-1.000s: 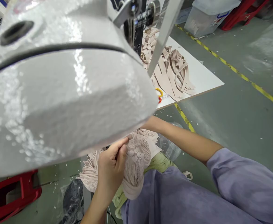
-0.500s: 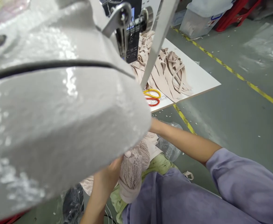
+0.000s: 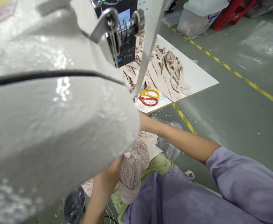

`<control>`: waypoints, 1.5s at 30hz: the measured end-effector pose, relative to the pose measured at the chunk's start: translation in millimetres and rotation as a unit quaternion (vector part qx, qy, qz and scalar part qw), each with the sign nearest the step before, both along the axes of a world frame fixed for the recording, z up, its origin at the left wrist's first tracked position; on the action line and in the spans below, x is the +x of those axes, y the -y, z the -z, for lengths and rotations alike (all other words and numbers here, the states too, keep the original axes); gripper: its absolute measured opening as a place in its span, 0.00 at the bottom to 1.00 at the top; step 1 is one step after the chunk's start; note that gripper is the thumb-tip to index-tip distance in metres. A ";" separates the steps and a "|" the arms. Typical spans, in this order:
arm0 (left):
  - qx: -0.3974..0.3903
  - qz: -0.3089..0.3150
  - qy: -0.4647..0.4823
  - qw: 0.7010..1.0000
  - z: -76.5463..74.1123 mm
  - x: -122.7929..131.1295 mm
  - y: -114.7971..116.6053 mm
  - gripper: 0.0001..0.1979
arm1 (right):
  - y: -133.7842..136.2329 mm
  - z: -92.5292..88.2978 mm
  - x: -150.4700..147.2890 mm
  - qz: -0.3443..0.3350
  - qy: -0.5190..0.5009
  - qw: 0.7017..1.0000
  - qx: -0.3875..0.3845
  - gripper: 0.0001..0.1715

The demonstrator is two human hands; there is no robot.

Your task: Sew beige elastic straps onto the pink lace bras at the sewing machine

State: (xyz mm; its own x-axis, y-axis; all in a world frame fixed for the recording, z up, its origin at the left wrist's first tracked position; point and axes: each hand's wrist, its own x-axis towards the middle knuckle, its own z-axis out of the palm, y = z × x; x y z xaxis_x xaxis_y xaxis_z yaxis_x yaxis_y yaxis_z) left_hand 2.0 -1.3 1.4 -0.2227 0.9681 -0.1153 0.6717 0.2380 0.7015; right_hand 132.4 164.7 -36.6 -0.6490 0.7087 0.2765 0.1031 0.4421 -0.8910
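The big pale head of a sewing machine (image 3: 64, 124) fills the left of the view and blocks most of my hands. Below its lower edge, part of my left hand (image 3: 113, 169) shows against a beige lace garment (image 3: 130, 174); its fingers are hidden. My right forearm reaches in from the right, and my right hand (image 3: 144, 121) disappears behind the machine's rounded end, with only the wrist area visible. The lace garment hangs over my lap, its cup-like rounded part between my arms. A pale strip (image 3: 148, 53) runs down from above to behind the machine.
Scissors with yellow and red handles (image 3: 149, 97) lie on the white table (image 3: 201, 77), beside a heap of beige fabric strips (image 3: 164, 71). A control panel (image 3: 127, 46) stands behind the machine. A plastic bin (image 3: 194, 18) and red stool (image 3: 234, 15) are on the floor.
The machine head appears further left and slightly lower in view, exposing more of the scissors, panel and right wrist. My arms and the lace garment hold nearly the same position.
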 end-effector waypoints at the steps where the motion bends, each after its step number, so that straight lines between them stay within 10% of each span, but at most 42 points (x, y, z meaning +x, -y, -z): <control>1: 0.001 0.001 -0.002 1.000 0.8 0.7 0.0 0.16 | -1.3 1.8 -0.6 0.000 0.002 1.000 0.007 0.05; 37: 0.116 -0.019 -0.166 0.979 28.6 -8.0 19.2 0.11 | -2.3 27.5 -4.6 0.027 -0.065 0.996 0.053 0.09; 45: 0.272 0.007 -0.323 0.906 39.7 33.0 23.3 0.20 | 4.0 23.8 -2.2 0.031 -0.074 0.996 0.033 0.06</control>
State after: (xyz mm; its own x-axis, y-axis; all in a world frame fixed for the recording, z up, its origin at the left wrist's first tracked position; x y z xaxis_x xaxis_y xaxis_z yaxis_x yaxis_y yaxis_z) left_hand 35.0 -24.6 -38.3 -0.0604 0.8457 0.5302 0.9846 -0.0368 0.1708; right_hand 130.1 160.7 -60.3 -0.5528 0.7237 0.4132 0.0010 0.4964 -0.8681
